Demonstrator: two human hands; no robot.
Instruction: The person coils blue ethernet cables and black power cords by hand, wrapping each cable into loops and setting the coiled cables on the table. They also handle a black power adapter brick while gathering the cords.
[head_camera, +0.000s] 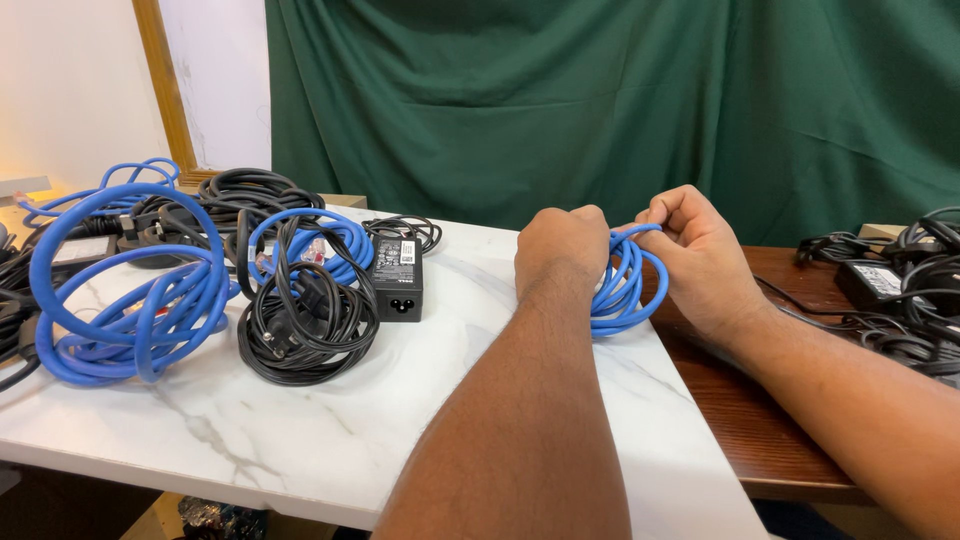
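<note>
Now, from big to small:
Curtain (600, 100): green, hanging behind.
Table (330, 420): white marble top.
Big blue cable (130, 290): coiled, far left.
Black cord (300, 330): coiled, just beside a black power brick (397, 280).
Left hand (562, 245): closed tight on the blue coil.
Right hand (695, 250): fingers curled around the same coil.
Blue coil (625, 285): small loops, between both hands, above the table's right edge.

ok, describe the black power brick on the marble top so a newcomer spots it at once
Start at the white marble tabletop in front of the green curtain. Left of the two hands, beside the black cable coil and the small blue coil, lies the power adapter. It is the only flat rectangular black block there, with a socket on its near end.
</note>
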